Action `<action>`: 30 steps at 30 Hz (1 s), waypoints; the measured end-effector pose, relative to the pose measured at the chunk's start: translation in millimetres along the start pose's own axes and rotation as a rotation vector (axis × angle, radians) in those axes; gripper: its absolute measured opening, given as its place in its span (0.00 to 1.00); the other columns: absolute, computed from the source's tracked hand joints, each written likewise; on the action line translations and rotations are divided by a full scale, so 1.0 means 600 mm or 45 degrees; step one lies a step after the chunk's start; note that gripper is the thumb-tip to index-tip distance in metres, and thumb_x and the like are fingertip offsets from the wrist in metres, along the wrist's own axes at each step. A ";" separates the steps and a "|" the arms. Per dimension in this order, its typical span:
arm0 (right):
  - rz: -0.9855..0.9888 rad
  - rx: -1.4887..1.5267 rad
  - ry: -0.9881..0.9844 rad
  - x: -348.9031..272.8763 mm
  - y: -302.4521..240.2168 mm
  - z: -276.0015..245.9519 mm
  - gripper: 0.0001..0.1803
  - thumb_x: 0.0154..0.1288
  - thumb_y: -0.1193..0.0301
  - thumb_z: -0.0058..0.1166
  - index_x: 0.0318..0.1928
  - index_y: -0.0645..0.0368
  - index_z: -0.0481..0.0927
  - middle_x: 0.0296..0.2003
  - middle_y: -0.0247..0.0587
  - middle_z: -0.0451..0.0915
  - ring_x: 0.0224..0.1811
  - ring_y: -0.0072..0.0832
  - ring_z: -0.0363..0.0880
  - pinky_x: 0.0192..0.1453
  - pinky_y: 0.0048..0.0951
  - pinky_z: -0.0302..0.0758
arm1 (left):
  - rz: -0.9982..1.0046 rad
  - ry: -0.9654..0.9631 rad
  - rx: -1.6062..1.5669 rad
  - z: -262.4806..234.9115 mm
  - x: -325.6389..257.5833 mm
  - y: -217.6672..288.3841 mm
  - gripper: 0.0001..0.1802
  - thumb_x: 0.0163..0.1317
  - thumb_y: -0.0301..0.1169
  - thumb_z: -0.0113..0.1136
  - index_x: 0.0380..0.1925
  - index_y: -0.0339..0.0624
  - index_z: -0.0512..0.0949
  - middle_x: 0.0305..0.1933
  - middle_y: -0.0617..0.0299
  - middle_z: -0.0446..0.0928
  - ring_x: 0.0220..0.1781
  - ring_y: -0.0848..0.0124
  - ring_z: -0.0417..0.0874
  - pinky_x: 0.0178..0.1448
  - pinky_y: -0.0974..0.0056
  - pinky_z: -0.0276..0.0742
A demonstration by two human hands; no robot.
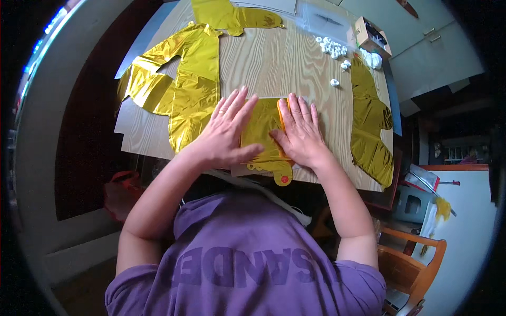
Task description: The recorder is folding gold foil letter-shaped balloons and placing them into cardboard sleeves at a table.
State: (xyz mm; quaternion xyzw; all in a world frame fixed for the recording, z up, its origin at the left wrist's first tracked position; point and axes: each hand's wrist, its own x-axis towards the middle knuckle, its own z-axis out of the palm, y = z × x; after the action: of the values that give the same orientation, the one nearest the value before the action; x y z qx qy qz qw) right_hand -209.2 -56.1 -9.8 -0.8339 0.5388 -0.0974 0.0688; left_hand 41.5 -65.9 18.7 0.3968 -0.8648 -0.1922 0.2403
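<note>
A folded piece of gold foil balloon (262, 124) lies flat near the table's front edge, in front of me. My left hand (227, 131) is open over its left side, fingers spread and thumb pointing right. Flat along its right side lies my right hand (302, 131), fingers stretched out. An orange edge (282, 117) shows beneath the right hand; what it belongs to is mostly hidden. At the front, a gold tab with a red dot (284, 179) hangs past the table edge. A larger crinkled gold foil balloon (192, 84) spreads out just left of my left hand.
Another flat gold foil balloon (369, 118) lies along the right edge, and one more (232, 16) at the far side. Several small white rolls (333, 48) sit at the back right, near a clear plastic bag (324, 23) and a cardboard box (363, 37). A wooden chair (416, 263) stands lower right.
</note>
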 end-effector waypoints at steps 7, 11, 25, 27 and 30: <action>0.037 0.025 -0.077 0.003 0.001 -0.001 0.44 0.76 0.44 0.40 0.80 0.59 0.48 0.80 0.59 0.41 0.83 0.52 0.35 0.83 0.56 0.28 | 0.528 -0.328 0.335 -0.025 -0.026 0.017 0.31 0.52 0.39 0.70 0.55 0.34 0.78 0.54 0.48 0.79 0.58 0.54 0.82 0.66 0.49 0.76; 0.042 0.004 -0.101 0.001 0.004 0.000 0.44 0.76 0.44 0.40 0.80 0.59 0.48 0.80 0.58 0.41 0.83 0.52 0.35 0.83 0.56 0.28 | 0.850 -0.183 0.530 -0.008 -0.029 0.011 0.27 0.53 0.35 0.68 0.52 0.31 0.78 0.47 0.50 0.80 0.50 0.55 0.85 0.57 0.53 0.81; 0.585 0.821 0.458 0.080 0.202 -0.085 0.19 0.71 0.62 0.58 0.56 0.60 0.80 0.57 0.52 0.81 0.58 0.42 0.82 0.59 0.40 0.81 | 0.520 -0.009 0.104 0.011 0.006 -0.016 0.31 0.38 0.36 0.76 0.47 0.38 0.80 0.54 0.53 0.79 0.60 0.53 0.80 0.64 0.50 0.77; 0.482 0.312 0.482 0.097 0.242 -0.083 0.12 0.69 0.66 0.58 0.48 0.59 0.83 0.49 0.50 0.83 0.50 0.44 0.84 0.53 0.39 0.82 | 0.517 -0.063 0.113 0.012 0.003 -0.021 0.34 0.38 0.37 0.76 0.50 0.38 0.80 0.57 0.53 0.78 0.63 0.52 0.79 0.66 0.49 0.77; 0.346 -0.044 0.421 0.093 0.255 -0.070 0.06 0.66 0.71 0.58 0.40 0.59 0.84 0.42 0.49 0.83 0.41 0.48 0.83 0.46 0.40 0.81 | 0.540 -0.038 0.153 0.007 0.003 -0.020 0.32 0.40 0.35 0.75 0.50 0.38 0.80 0.56 0.52 0.79 0.61 0.52 0.80 0.65 0.49 0.77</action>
State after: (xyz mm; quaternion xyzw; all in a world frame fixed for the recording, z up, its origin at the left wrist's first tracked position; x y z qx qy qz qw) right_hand -332.2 -170.0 2.3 -0.7273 0.6518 -0.2135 -0.0222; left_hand 45.1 -74.1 9.4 0.2167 -0.9423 -0.0913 0.2383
